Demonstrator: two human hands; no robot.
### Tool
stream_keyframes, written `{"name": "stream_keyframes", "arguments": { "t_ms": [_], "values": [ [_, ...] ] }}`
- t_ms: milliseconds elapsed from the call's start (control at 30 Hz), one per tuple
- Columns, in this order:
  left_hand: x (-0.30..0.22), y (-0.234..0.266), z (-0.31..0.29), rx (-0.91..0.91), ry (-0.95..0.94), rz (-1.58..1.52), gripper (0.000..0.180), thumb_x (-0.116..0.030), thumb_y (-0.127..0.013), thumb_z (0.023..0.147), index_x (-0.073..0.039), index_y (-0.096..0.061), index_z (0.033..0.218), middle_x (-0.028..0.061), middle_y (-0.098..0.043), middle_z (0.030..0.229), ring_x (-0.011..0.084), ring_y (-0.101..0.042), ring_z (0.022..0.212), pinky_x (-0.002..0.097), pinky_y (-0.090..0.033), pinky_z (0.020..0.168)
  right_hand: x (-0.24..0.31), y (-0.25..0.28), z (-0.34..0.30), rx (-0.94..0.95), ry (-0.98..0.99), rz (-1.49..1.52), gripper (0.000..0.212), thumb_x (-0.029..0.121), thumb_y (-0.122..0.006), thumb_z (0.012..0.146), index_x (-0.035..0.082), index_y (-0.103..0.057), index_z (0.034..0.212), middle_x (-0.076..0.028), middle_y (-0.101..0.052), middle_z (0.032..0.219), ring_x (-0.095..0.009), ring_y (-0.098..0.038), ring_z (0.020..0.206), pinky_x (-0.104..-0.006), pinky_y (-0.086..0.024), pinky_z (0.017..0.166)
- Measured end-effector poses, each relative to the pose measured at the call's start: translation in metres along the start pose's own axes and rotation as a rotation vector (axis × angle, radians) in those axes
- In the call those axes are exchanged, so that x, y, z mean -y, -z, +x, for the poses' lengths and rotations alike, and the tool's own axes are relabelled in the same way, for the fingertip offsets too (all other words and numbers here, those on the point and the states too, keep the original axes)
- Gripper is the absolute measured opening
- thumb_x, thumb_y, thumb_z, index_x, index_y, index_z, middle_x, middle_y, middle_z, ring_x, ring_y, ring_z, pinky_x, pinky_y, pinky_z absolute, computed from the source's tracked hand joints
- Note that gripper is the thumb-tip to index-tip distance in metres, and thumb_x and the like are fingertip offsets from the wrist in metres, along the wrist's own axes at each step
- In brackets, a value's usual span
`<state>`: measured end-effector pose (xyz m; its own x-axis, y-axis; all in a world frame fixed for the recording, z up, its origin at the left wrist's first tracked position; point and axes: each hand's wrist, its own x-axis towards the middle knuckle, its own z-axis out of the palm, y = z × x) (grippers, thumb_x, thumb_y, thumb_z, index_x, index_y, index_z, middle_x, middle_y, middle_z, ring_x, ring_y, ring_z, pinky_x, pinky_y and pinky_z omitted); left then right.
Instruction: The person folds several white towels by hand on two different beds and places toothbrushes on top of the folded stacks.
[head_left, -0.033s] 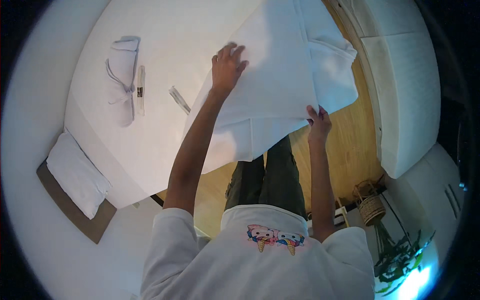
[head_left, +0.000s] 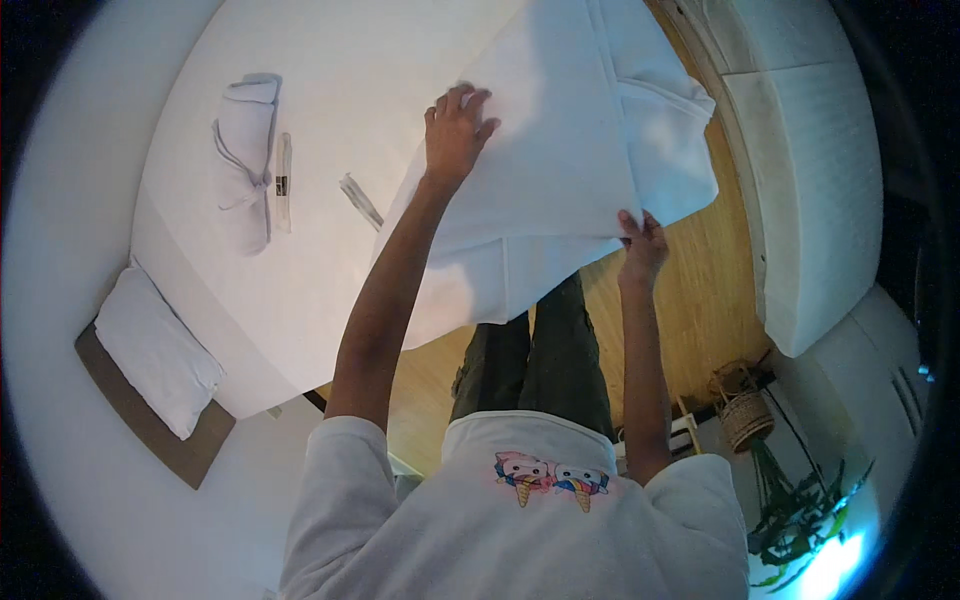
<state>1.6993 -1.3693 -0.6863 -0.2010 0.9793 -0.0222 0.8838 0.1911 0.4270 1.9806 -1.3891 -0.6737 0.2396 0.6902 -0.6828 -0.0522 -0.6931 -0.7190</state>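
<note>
A large white cloth (head_left: 555,150) with seams and hems lies over the near right part of a bed and hangs past its edge. My left hand (head_left: 456,135) rests on the cloth's left side, fingers spread and slightly bent. At the near right, my right hand (head_left: 642,245) pinches the hem of the cloth between thumb and fingers. Left of my left arm, a thin pale wrapped strip (head_left: 360,201) lies on the bed's white surface, partly beside the cloth's edge. The far side of the cloth runs out at the top of the view.
A rolled pale lavender garment (head_left: 245,165) with a tied belt lies on the bed (head_left: 190,290), beside a slim clear packet (head_left: 283,183). A white pillow (head_left: 155,350) is at the left. To the right stand a long white padded piece (head_left: 815,190) and a wicker basket (head_left: 746,420) with a plant.
</note>
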Motion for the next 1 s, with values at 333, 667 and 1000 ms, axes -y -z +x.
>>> {"name": "stream_keyframes", "arguments": {
  "t_ms": [333, 667, 1000],
  "values": [
    [0.027, 0.007, 0.051, 0.262, 0.247, -0.166, 0.081, -0.052, -0.068, 0.06, -0.003, -0.042, 0.119, 0.0225, -0.045, 0.115, 0.0337, -0.047, 0.103, 0.0462, -0.035, 0.09, -0.006, 0.003, -0.002, -0.056, 0.055, -0.014, 0.064, 0.019, -0.075, 0.063, 0.004, -0.04, 0.114, -0.008, -0.056, 0.095, -0.016, -0.054, 0.08, -0.0247, -0.044, 0.064],
    [-0.046, 0.226, 0.078, -0.028, 0.276, -0.743, 0.082, -0.032, -0.068, 0.067, 0.014, -0.028, 0.121, 0.0265, -0.043, 0.115, 0.0281, -0.042, 0.108, 0.0327, -0.035, 0.09, 0.184, 0.02, -0.059, 0.266, 0.436, 0.386, 0.028, 0.012, -0.063, 0.074, 0.0, -0.055, 0.099, -0.008, -0.056, 0.1, -0.015, -0.053, 0.091, -0.0298, -0.043, 0.078],
    [-0.065, 0.41, 0.031, -0.485, -0.13, -0.879, 0.048, -0.032, -0.061, 0.075, 0.006, -0.05, 0.103, 0.0152, -0.055, 0.104, 0.0167, -0.051, 0.098, 0.0281, -0.04, 0.082, 0.311, -0.015, -0.135, 0.535, 0.982, 0.289, 0.028, 0.014, -0.058, 0.079, -0.002, -0.051, 0.101, -0.007, -0.056, 0.097, -0.014, -0.054, 0.089, -0.0285, -0.04, 0.083]
  ]
}}
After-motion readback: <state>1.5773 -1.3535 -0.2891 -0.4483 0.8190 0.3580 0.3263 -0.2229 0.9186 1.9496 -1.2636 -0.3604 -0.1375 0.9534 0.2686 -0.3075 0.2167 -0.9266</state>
